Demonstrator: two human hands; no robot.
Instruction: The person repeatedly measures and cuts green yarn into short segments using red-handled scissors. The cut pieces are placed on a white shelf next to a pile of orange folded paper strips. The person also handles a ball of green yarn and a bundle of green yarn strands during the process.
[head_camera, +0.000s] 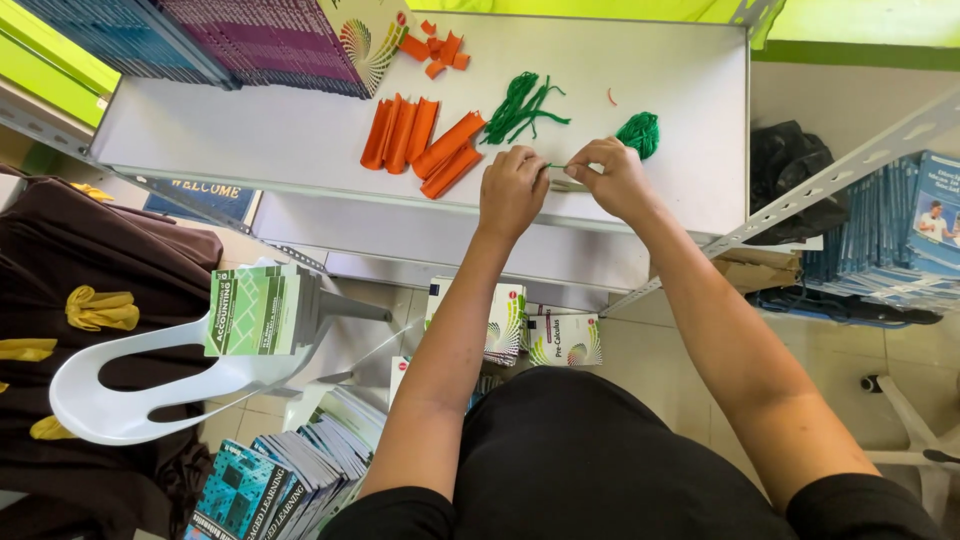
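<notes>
My left hand (512, 190) and my right hand (612, 178) meet at the front edge of a white shelf (280, 140). Both pinch a thin strand of green yarn (556, 165) stretched between them, over a small pale object that is mostly hidden. A small ball of green yarn (640, 132) lies just behind my right hand. Cut green yarn strands (520, 108) lie behind my left hand. Folded orange paper pieces (420, 142) lie in a row to the left, with small orange scraps (436, 52) farther back.
Rows of books (250, 40) stand at the shelf's back left. A white plastic chair (150, 380) holds a book stack (255, 310). More books (545, 335) lie on the floor and lower shelves. A black bag (785, 160) sits right.
</notes>
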